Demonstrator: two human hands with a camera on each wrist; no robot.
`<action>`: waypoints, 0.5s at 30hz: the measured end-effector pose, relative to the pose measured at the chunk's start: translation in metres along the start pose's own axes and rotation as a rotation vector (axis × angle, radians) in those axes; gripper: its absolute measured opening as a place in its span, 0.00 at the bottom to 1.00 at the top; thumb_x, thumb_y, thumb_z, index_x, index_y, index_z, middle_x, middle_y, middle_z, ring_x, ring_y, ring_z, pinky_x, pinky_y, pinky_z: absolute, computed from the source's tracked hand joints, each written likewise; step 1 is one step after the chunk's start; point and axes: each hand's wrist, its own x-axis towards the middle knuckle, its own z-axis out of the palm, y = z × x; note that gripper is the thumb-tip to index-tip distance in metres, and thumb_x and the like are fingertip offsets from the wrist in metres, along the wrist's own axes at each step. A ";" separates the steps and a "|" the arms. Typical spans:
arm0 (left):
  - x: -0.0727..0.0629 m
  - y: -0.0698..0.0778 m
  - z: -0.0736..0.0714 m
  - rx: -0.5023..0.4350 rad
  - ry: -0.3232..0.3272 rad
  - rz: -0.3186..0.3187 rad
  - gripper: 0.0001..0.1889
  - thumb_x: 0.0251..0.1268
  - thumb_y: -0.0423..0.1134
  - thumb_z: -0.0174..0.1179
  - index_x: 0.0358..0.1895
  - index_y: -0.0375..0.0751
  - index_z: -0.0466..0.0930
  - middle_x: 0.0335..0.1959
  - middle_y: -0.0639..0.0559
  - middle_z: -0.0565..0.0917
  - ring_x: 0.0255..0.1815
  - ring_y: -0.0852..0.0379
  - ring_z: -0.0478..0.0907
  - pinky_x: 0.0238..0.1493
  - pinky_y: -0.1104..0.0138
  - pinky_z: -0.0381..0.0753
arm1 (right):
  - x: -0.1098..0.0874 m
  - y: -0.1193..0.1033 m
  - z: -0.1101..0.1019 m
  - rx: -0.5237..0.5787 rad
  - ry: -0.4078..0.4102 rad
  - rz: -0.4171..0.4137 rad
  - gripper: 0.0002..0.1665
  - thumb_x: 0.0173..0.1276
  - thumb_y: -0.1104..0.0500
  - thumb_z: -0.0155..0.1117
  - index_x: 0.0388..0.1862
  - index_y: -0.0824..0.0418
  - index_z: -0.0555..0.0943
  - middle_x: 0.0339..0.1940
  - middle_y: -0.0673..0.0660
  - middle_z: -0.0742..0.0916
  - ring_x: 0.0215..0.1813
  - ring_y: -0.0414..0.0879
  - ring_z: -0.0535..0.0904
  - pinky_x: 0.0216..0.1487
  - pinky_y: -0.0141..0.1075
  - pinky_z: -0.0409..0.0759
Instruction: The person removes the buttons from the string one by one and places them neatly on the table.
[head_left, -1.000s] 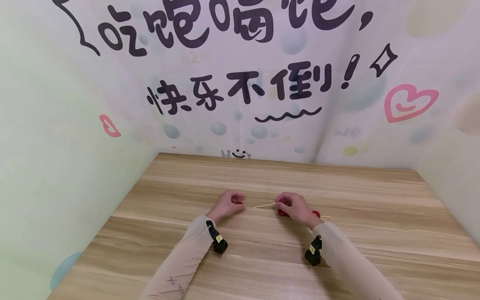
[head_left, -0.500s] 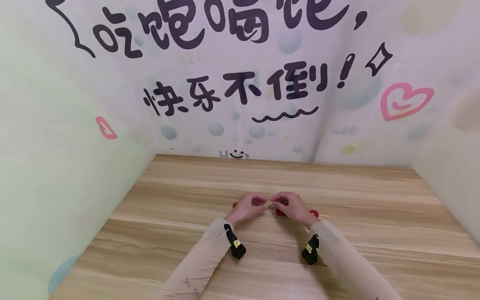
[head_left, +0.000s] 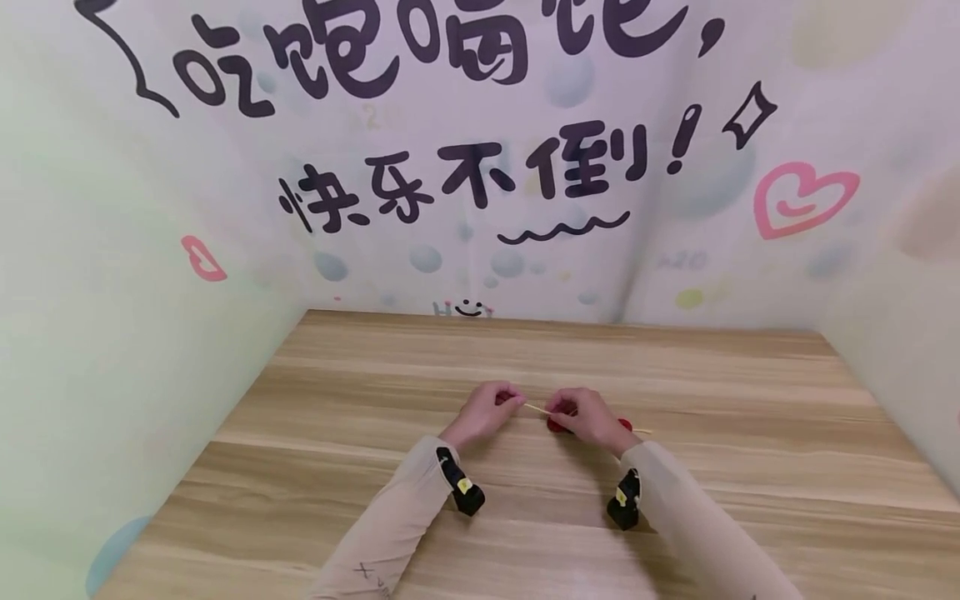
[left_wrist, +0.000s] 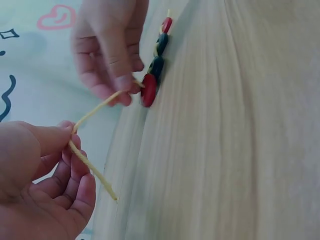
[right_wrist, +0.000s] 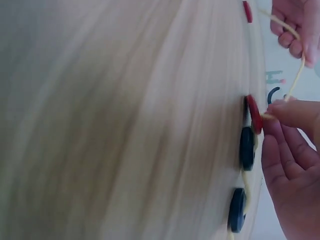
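Note:
A yellow string (left_wrist: 96, 112) stretches between the two hands. My left hand (head_left: 486, 410) pinches it between thumb and fingers, and a short free end hangs below the grip in the left wrist view. Close to a red button (left_wrist: 148, 91) threaded on the string, my right hand (head_left: 588, 415) pinches it with thumb and fingertips. Behind that button, dark green buttons (right_wrist: 247, 148) and another red button (left_wrist: 167, 24) follow along the string on the table. A separate red button (right_wrist: 247, 11) lies near the left hand in the right wrist view.
The wood-grain table (head_left: 375, 358) spreads around both hands. A printed cloth (head_left: 480, 250) with dark lettering hangs at its back edge, and pale walls stand on both sides. Each wrist carries a black camera (head_left: 467, 493).
My left hand has moved right, from beside the separate red button to the string, then slightly back left with the string pinched. My right hand has stayed in nearly the same place.

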 end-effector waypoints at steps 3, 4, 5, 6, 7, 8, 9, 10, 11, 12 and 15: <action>-0.001 -0.001 -0.003 0.000 -0.003 -0.010 0.08 0.61 0.37 0.54 0.36 0.35 0.79 0.27 0.52 0.78 0.29 0.62 0.70 0.31 0.72 0.71 | 0.000 0.002 -0.002 -0.016 -0.030 -0.006 0.02 0.57 0.69 0.61 0.30 0.65 0.80 0.27 0.53 0.82 0.32 0.42 0.75 0.34 0.34 0.75; -0.001 -0.002 -0.004 0.004 -0.005 -0.007 0.08 0.61 0.37 0.54 0.36 0.35 0.79 0.27 0.52 0.78 0.29 0.62 0.71 0.31 0.72 0.71 | 0.000 0.003 -0.002 -0.018 -0.032 -0.018 0.02 0.57 0.69 0.61 0.30 0.65 0.80 0.27 0.53 0.82 0.32 0.42 0.75 0.35 0.34 0.75; -0.001 -0.003 -0.004 0.013 -0.006 -0.004 0.08 0.61 0.37 0.54 0.36 0.35 0.80 0.28 0.51 0.79 0.30 0.61 0.72 0.32 0.71 0.72 | 0.000 0.003 -0.002 -0.021 -0.030 -0.028 0.03 0.57 0.69 0.61 0.30 0.65 0.80 0.27 0.53 0.82 0.32 0.42 0.75 0.35 0.34 0.75; -0.001 -0.003 -0.005 0.019 -0.010 -0.004 0.09 0.61 0.37 0.54 0.37 0.35 0.80 0.30 0.50 0.80 0.31 0.60 0.73 0.33 0.71 0.72 | 0.000 0.003 -0.002 -0.021 -0.025 -0.039 0.03 0.57 0.68 0.61 0.30 0.64 0.80 0.28 0.52 0.82 0.32 0.41 0.75 0.35 0.33 0.75; -0.001 -0.003 -0.005 0.029 -0.013 -0.002 0.09 0.61 0.37 0.54 0.38 0.35 0.80 0.32 0.49 0.80 0.33 0.59 0.74 0.35 0.70 0.72 | 0.001 0.003 -0.002 -0.024 -0.016 -0.050 0.02 0.57 0.68 0.61 0.30 0.64 0.81 0.28 0.52 0.83 0.33 0.41 0.75 0.35 0.33 0.75; -0.001 -0.003 -0.005 0.037 -0.017 0.003 0.10 0.62 0.37 0.53 0.40 0.35 0.80 0.35 0.48 0.81 0.36 0.58 0.75 0.38 0.69 0.73 | 0.001 0.003 -0.002 -0.027 -0.007 -0.064 0.02 0.57 0.67 0.61 0.29 0.64 0.81 0.28 0.52 0.83 0.32 0.41 0.76 0.35 0.33 0.75; 0.000 -0.003 -0.004 0.030 -0.026 0.007 0.11 0.62 0.37 0.53 0.42 0.34 0.79 0.38 0.46 0.81 0.39 0.56 0.75 0.40 0.69 0.73 | 0.001 0.003 -0.002 -0.029 0.000 -0.075 0.02 0.57 0.67 0.62 0.29 0.64 0.81 0.28 0.52 0.83 0.32 0.41 0.76 0.34 0.32 0.75; 0.001 -0.002 -0.003 0.024 -0.038 0.013 0.12 0.63 0.36 0.52 0.45 0.33 0.78 0.41 0.46 0.80 0.41 0.55 0.75 0.42 0.68 0.73 | 0.001 0.003 -0.002 -0.026 0.005 -0.081 0.02 0.57 0.66 0.62 0.29 0.64 0.81 0.28 0.52 0.83 0.31 0.41 0.76 0.34 0.32 0.75; 0.002 -0.001 -0.001 0.014 -0.050 0.016 0.13 0.63 0.36 0.52 0.47 0.32 0.77 0.43 0.45 0.80 0.44 0.54 0.75 0.44 0.67 0.73 | 0.002 0.002 -0.001 -0.022 0.011 -0.080 0.02 0.57 0.65 0.62 0.29 0.64 0.81 0.27 0.51 0.83 0.31 0.40 0.76 0.33 0.32 0.75; 0.002 0.001 0.001 0.001 -0.067 0.016 0.14 0.63 0.36 0.52 0.48 0.32 0.76 0.45 0.44 0.79 0.45 0.53 0.75 0.45 0.67 0.73 | 0.003 0.002 -0.001 -0.014 0.018 -0.077 0.02 0.57 0.65 0.63 0.29 0.64 0.81 0.28 0.51 0.83 0.31 0.40 0.76 0.33 0.31 0.75; 0.003 0.003 0.010 -0.023 -0.103 0.028 0.15 0.62 0.37 0.53 0.49 0.32 0.76 0.44 0.44 0.80 0.44 0.54 0.76 0.43 0.68 0.74 | 0.005 -0.001 0.002 0.023 0.037 -0.050 0.03 0.56 0.65 0.63 0.30 0.64 0.81 0.28 0.52 0.83 0.30 0.40 0.76 0.32 0.31 0.75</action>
